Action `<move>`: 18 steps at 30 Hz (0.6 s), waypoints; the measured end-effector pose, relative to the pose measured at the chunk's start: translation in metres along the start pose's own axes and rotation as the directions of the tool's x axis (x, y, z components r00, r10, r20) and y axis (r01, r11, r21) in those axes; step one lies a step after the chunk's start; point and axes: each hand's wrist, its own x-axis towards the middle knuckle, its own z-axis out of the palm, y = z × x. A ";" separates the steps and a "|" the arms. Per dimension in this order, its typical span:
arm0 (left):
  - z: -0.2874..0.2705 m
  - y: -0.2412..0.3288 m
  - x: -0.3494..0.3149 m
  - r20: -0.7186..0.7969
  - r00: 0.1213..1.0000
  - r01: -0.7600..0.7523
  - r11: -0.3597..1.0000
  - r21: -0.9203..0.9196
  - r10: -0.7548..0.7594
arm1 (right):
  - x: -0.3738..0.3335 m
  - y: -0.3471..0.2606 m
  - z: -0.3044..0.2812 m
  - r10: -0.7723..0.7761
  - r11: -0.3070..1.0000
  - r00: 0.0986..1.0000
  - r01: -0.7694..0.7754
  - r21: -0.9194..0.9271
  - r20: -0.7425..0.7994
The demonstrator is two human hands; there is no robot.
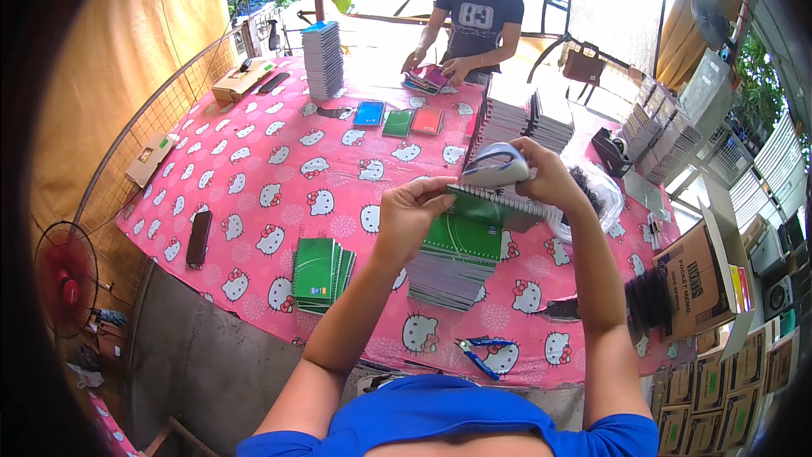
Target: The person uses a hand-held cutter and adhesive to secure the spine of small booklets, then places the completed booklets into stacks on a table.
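Note:
My left hand (410, 213) pinches the corner of a green spiral notebook (484, 207), held tilted above a stack of green notebooks (453, 275). In my right hand (548, 176) is a rounded white-and-grey handheld tool with a dark blue trim (494, 167); its exact kind does not show. The tool sits right over the wire spiral along the notebook's upper edge; whether they touch I cannot tell. A smaller fanned pile of green notebooks (316, 269) lies left of my left forearm. Blue-handled cutting pliers (485, 357) rest near the table's front edge.
A pink patterned cloth (245, 203) covers the table. Tall notebook stacks (324, 63) stand at the back. Across the table a co-worker (480, 21) handles small notebooks. A phone (199, 239) lies left. Black spiral coils (648, 303) and an open carton (702, 279) are at right.

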 end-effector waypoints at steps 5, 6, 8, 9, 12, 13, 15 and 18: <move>0.006 -0.001 0.002 -0.022 1.000 -0.015 1.000 0.020 0.015 | 0.006 0.009 -0.005 -0.051 0.999 0.997 0.050 -0.002 -0.050; 0.006 -0.003 0.004 -0.019 0.999 -0.026 1.000 0.013 0.027 | 0.009 0.010 -0.004 -0.063 0.976 0.995 0.045 -0.211 -0.080; 0.005 -0.001 0.003 -0.015 1.000 -0.008 1.000 0.021 0.008 | 0.005 -0.007 -0.004 0.003 1.000 0.998 -0.005 -0.026 -0.057; 0.004 0.001 0.004 -0.014 1.000 0.001 1.000 0.024 -0.001 | 0.004 -0.005 -0.002 0.025 0.998 0.999 -0.023 0.054 -0.042; 0.004 0.003 0.004 -0.024 1.000 0.000 1.000 0.026 0.001 | -0.003 0.022 0.003 -0.028 0.997 0.993 0.037 0.071 -0.117; 0.002 0.001 0.005 0.026 0.999 -0.019 1.000 -0.001 0.019 | -0.012 0.048 0.006 -0.036 0.991 0.983 0.058 0.119 -0.180; -0.007 -0.002 0.004 0.092 0.994 -0.060 0.997 -0.037 0.064 | -0.043 0.103 0.020 0.091 0.989 0.904 -0.132 -0.071 -0.419; 0.006 -0.002 0.010 0.187 0.981 -0.065 0.992 0.107 0.045 | -0.137 0.157 0.058 0.221 0.789 0.800 -0.483 -0.380 -0.558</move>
